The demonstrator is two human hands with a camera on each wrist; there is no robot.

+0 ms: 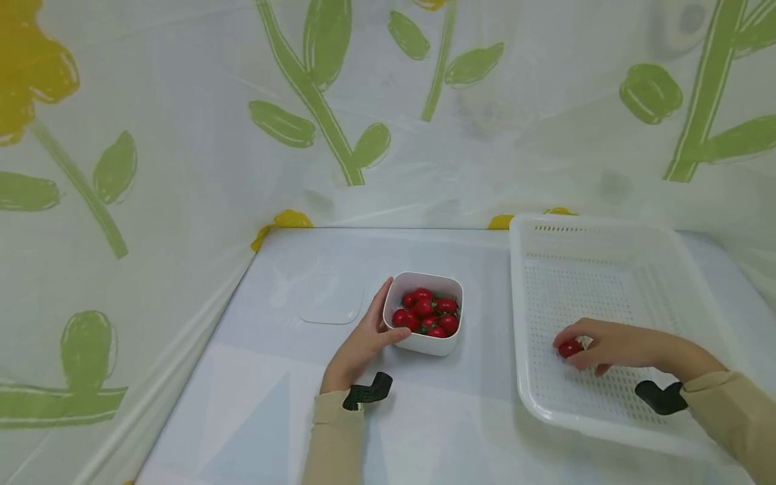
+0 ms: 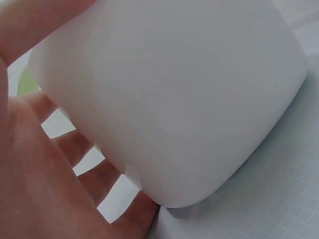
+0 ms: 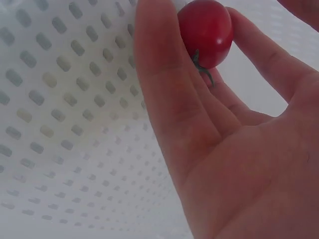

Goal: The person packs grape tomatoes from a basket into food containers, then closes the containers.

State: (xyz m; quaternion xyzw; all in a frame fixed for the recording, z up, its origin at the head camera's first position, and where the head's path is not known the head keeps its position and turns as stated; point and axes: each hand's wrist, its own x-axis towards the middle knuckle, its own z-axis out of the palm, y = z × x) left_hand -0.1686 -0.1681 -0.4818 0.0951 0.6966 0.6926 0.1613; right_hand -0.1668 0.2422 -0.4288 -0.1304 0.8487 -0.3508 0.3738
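Note:
A white square container (image 1: pixel 427 345) stands on the table, with several red cherry tomatoes (image 1: pixel 423 308) inside. My left hand (image 1: pixel 362 340) grips it from the left, thumb at the near rim and fingers along the side. Close up in the left wrist view, the container's smooth wall (image 2: pixel 184 99) fills most of the frame. Over the floor of a white perforated basket (image 1: pixel 523 323), my right hand (image 1: pixel 624 343) pinches a single cherry tomato (image 3: pixel 205 32) with a green stem. Whether that tomato touches the basket floor cannot be told.
Left of the container, a clear lid-like sheet (image 1: pixel 330 303) with rounded corners lies flat on the pale table (image 1: pixel 412 417). The basket's raised rim surrounds the right hand. Behind the table hangs a white curtain (image 1: pixel 424 175) printed with green leaves and yellow flowers.

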